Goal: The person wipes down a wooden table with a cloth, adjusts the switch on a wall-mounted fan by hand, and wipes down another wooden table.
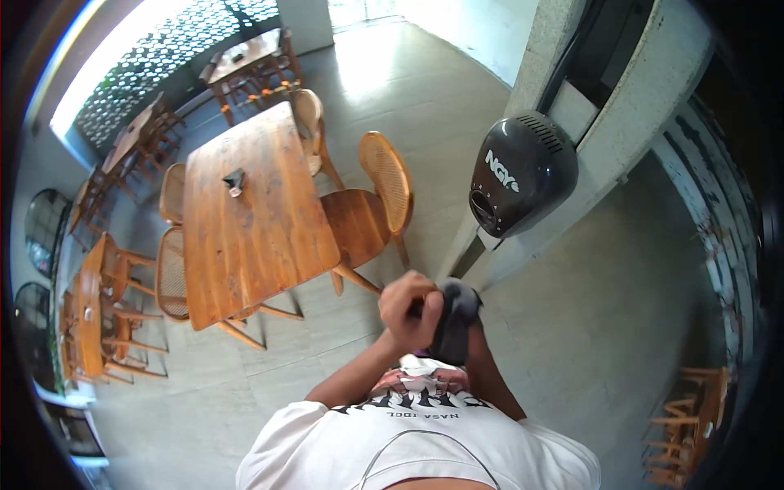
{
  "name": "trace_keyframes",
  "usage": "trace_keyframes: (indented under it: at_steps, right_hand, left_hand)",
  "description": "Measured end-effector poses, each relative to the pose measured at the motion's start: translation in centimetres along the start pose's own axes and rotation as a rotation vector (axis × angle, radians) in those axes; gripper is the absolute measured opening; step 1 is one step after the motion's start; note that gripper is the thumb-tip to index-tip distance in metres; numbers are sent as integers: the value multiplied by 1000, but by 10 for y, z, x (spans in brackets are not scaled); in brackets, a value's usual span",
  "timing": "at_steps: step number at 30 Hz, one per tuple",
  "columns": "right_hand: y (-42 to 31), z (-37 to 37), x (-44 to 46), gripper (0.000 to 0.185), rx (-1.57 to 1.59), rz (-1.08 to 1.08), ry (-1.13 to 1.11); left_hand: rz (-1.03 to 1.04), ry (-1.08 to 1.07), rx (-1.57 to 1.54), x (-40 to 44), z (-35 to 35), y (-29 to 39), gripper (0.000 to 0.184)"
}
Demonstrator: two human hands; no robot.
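Observation:
My left hand is closed in front of my chest, with a bit of dark material showing between its fingers. Right beside it hangs a dark grey cloth, bunched and slightly blurred. My right forearm runs up behind this cloth, which hides my right hand, so its fingers do not show. Above and to the right of my hands, a glossy black appliance housing with vents, a dial and white lettering is fixed to a pale pillar. Neither hand touches it.
A wooden table stands ahead on the left, with a small dark object on top. A wooden chair with a woven back is close on its right side. More tables and chairs line the left wall; stacked wooden furniture sits lower right.

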State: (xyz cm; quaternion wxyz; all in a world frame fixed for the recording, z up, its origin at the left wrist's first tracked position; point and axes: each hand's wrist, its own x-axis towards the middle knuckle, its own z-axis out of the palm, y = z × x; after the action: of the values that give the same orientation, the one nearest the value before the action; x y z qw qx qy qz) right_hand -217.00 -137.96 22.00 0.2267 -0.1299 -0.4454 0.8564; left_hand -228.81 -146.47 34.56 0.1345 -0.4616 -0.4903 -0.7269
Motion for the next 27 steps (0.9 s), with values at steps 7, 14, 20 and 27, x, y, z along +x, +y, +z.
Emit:
trace_keyframes:
  at_steps: [7,14,20,27]
  right_hand:
    - [-134,-29,-31,41,-1072,-685,-148]
    - [-229,-131,-56,61,22,-573,-277]
    - [-226,-252,-58,69,419,-560,-179]
    - [-259,-267,-5,62,-381,-437,-124]
  left_hand:
    - [390,-114,33,-28,83,40,78]
    - [-4,-122,-77,-46,216,47,34]
    - [-940,36,-520,-38,282,27,38]
    - [-1396,-39,-1847,-33,323,-75,77]
